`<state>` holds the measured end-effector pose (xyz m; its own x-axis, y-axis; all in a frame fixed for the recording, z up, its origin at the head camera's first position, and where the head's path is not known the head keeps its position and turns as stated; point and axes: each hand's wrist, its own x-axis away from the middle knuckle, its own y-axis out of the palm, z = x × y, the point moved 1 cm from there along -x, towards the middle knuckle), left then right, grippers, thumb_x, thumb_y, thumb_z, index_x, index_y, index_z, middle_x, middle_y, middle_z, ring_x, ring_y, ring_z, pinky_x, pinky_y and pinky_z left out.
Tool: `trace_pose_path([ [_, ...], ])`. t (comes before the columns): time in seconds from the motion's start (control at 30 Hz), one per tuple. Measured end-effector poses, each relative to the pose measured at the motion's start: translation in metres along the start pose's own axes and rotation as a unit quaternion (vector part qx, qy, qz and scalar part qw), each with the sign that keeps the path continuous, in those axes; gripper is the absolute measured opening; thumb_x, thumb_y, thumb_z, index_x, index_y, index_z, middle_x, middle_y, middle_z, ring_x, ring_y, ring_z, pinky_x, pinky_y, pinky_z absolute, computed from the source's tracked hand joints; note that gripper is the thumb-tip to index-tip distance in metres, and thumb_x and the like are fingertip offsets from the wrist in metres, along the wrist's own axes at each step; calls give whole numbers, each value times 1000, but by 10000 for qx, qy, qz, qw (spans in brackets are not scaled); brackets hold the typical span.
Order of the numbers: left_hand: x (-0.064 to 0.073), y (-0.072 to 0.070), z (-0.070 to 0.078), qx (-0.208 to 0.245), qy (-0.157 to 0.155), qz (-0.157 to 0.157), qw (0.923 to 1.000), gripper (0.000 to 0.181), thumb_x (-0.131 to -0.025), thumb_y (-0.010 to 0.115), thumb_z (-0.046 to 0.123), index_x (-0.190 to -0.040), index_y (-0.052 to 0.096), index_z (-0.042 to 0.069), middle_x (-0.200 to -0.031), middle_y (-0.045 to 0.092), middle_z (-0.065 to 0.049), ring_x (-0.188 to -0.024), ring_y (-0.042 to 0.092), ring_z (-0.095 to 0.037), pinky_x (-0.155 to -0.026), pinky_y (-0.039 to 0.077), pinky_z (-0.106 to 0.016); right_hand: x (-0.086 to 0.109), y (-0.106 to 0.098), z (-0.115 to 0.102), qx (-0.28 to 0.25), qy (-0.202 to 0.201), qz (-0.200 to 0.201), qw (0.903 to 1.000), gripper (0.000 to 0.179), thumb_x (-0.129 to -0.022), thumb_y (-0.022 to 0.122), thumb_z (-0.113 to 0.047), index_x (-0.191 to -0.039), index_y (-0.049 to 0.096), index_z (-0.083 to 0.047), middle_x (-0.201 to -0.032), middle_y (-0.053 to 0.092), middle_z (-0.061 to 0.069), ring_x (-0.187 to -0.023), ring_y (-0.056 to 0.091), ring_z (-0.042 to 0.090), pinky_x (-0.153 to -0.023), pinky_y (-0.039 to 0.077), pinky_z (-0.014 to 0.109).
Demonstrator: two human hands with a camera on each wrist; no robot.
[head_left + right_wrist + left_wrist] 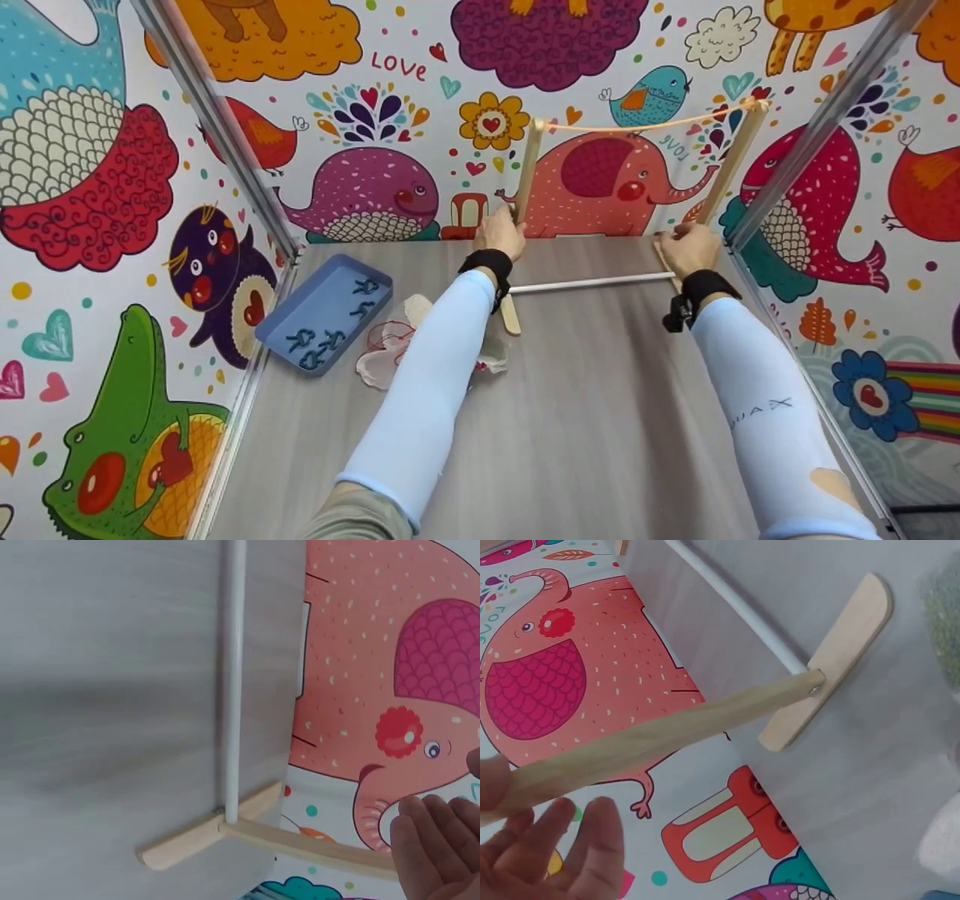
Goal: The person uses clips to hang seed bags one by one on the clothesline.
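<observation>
A light wooden frame stands at the back of the table, with a left post (529, 172) and a right post (726, 169). An orange cord (645, 124) sags slightly between the post tops. A white rod (592, 283) joins them low down, and each post rises from a flat rounded foot (862, 630). My left hand (501, 234) holds the left post along its lower part, thumb on one side and fingers on the other. My right hand (688, 249) is at the lower right post, which passes behind its fingers (427, 840) in the right wrist view.
To the left, a blue tray (304, 296) contains several small dark clips (301, 339). Crumpled whitish material (379, 367) with red string lies partly under my left forearm. Printed panels (375, 187) and metal posts (225, 127) enclose the table.
</observation>
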<state>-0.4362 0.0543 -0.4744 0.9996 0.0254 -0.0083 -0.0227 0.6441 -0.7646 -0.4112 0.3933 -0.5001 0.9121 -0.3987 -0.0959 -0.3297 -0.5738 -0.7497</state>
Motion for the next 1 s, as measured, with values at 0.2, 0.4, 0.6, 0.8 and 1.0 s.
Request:
trace_pose_path([
  [0.2, -3, 1, -8, 102, 132, 104, 9998, 34, -115, 63, 28, -146, 65, 12, -136, 80, -13, -127, 78, -31, -109, 62, -46, -2, -13, -1, 95, 433, -97, 9990, 57, -110, 60, -38, -147, 67, 5, -148, 69, 32, -140, 62, 49, -117, 55, 61],
  [0.4, -9, -4, -26, 21, 337, 306, 9990, 31, -114, 66, 24, -142, 66, 9, -131, 83, -15, -123, 80, -36, -106, 64, -48, -2, -22, 1, -83, 884, -47, 9960, 67, -111, 59, -44, -159, 57, 4, -158, 62, 33, -149, 57, 51, -125, 52, 61],
  [0.6, -12, -22, -49, -52, 431, 371, 9984, 37, -114, 65, 21, -148, 63, 6, -135, 80, -20, -127, 78, -41, -109, 62, -51, -12, -22, 8, -313, 1128, -273, 9928, 89, -107, 67, -42, -174, 29, 2, -171, 47, 34, -160, 47, 52, -130, 45, 64],
  [0.8, -14, -44, -78, -129, 434, 366, 9983, 35, -116, 61, 20, -148, 64, 6, -136, 80, -20, -128, 76, -42, -109, 62, -52, -15, -22, 0, -269, 710, -650, 9950, 99, -104, 73, -50, -175, 25, 0, -172, 46, 34, -158, 48, 53, -129, 43, 70],
  [1.0, -15, -67, -100, -386, 593, 694, 9951, 29, -112, 64, 15, -134, 67, -2, -127, 80, -27, -125, 76, -48, -108, 61, -55, -14, -13, -14, -212, 157, -1422, 9895, 109, -104, 72, -62, -178, 19, -3, -173, 43, 36, -136, 71, 52, -119, 56, 62],
])
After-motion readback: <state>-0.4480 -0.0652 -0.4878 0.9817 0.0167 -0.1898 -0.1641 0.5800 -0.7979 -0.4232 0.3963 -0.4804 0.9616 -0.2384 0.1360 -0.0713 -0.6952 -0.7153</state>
